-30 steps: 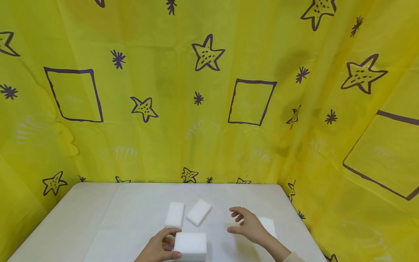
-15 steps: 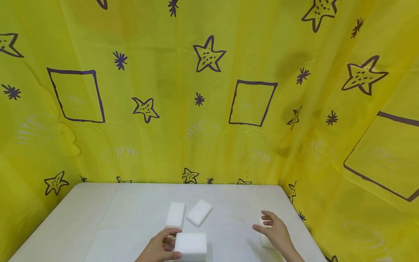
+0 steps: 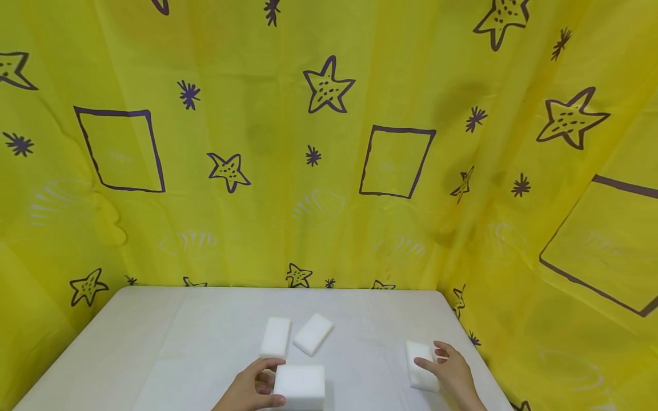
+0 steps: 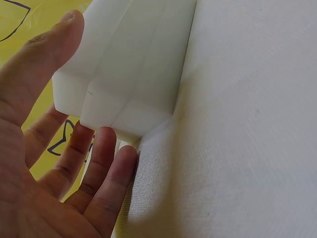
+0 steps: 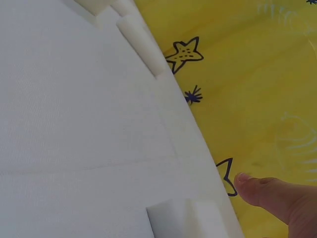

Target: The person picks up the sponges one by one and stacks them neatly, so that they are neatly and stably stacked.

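A stack of white sponge blocks [image 3: 300, 387] stands near the front middle of the table. My left hand [image 3: 252, 385] holds its left end, thumb at the near side and index finger at the far side. In the left wrist view the layered sponge stack [image 4: 133, 64] lies against the fingertips [image 4: 101, 144]. At the right, another white sponge [image 3: 420, 371] lies flat, and my right hand [image 3: 452, 371] hovers at its right side, thumb and fingers apart. The right wrist view shows that sponge [image 5: 190, 220] at the bottom, with the thumb [image 5: 267, 193] apart from it.
Two more white sponges lie behind the stack: one upright-oriented [image 3: 276, 337], one slanted [image 3: 313, 334]. A white cloth covers the table [image 3: 205, 319]. Yellow curtains [image 3: 267, 217] with stars and squares hang beyond the back and sides.
My right hand has moved rightward from the table's middle right, over the lone sponge, to that sponge's right side. The left hand stays at the stack.
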Demonstrator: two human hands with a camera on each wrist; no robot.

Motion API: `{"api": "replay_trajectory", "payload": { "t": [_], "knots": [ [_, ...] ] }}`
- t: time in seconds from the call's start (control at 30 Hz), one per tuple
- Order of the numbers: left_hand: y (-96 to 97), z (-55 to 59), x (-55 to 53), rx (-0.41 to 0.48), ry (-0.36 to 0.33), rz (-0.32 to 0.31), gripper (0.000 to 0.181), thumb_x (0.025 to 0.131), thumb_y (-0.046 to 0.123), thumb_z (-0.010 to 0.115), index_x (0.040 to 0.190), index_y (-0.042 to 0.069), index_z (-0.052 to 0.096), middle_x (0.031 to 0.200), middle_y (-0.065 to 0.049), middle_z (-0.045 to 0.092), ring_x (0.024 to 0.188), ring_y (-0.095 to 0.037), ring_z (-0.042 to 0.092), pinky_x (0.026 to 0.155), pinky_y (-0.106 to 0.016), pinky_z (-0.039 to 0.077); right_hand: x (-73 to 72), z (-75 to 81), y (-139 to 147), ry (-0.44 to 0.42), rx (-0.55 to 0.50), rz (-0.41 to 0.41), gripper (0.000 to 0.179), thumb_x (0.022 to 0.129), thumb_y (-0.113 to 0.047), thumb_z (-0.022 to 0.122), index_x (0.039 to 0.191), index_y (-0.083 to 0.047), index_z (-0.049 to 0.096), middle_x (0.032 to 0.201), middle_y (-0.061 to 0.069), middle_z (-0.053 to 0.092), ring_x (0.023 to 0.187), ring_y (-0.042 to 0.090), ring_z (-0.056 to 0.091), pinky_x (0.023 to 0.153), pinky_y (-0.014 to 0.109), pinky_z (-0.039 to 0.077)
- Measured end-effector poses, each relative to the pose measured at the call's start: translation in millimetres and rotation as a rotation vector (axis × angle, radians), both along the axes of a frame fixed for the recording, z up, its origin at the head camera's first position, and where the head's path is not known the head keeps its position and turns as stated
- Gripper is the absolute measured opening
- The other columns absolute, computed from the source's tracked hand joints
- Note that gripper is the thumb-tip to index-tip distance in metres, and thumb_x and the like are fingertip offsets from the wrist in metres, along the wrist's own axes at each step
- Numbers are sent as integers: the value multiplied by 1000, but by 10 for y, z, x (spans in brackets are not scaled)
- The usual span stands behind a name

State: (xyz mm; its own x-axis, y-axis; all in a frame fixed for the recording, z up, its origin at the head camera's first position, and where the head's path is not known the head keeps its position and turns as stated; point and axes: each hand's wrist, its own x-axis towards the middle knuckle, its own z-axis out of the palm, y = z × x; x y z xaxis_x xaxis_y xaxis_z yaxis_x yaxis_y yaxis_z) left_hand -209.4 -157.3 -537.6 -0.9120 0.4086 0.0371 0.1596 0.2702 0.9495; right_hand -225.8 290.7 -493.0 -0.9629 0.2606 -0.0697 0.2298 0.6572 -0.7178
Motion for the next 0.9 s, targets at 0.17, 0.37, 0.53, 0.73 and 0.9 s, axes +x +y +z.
{"api": "replay_trajectory", "payload": {
  "t": [0.17, 0.37, 0.53, 0.73, 0.9],
  "knots": [
    [1, -3, 4, 2, 7, -4, 70, 78, 28, 84, 136, 3, 52, 111, -8, 56, 89, -10, 58, 77, -27, 55, 5, -80, 24, -24, -12, -3, 100, 72, -50, 83, 136, 14, 41, 127, 38, 51, 117, 53, 50, 94, 57, 45],
    [1, -10, 0, 2, 8, -4, 70, 78, 27, 84, 136, 3, 52, 111, -8, 56, 89, -9, 58, 77, -27, 55, -9, -181, 3, -22, -32, 17, 100, 75, -47, 83, 137, 17, 37, 129, 41, 47, 117, 54, 50, 95, 58, 45],
    [2, -7, -1, 10, 6, -3, 71, 77, 26, 85, 135, 2, 52, 109, -8, 57, 88, -11, 59, 77, -27, 55, -23, -245, -33, -38, -34, 5, 105, 72, -49, 84, 134, 21, 36, 124, 42, 50, 108, 49, 54, 92, 57, 46],
    [1, -3, 7, 12, -8, -1, 71, 77, 25, 85, 135, 1, 52, 105, -8, 60, 88, -15, 61, 76, -28, 56, -52, -283, -72, -54, -49, -28, 108, 68, -50, 86, 134, 21, 37, 125, 42, 49, 106, 45, 55, 93, 57, 45],
    [1, -5, 12, -7, -8, 6, 71, 78, 29, 85, 135, 1, 52, 106, -7, 61, 88, -17, 61, 75, -28, 56, -54, -276, -102, -39, -34, -31, 103, 68, -46, 88, 130, 21, 41, 117, 40, 55, 98, 41, 58, 86, 54, 48]
  ]
}}
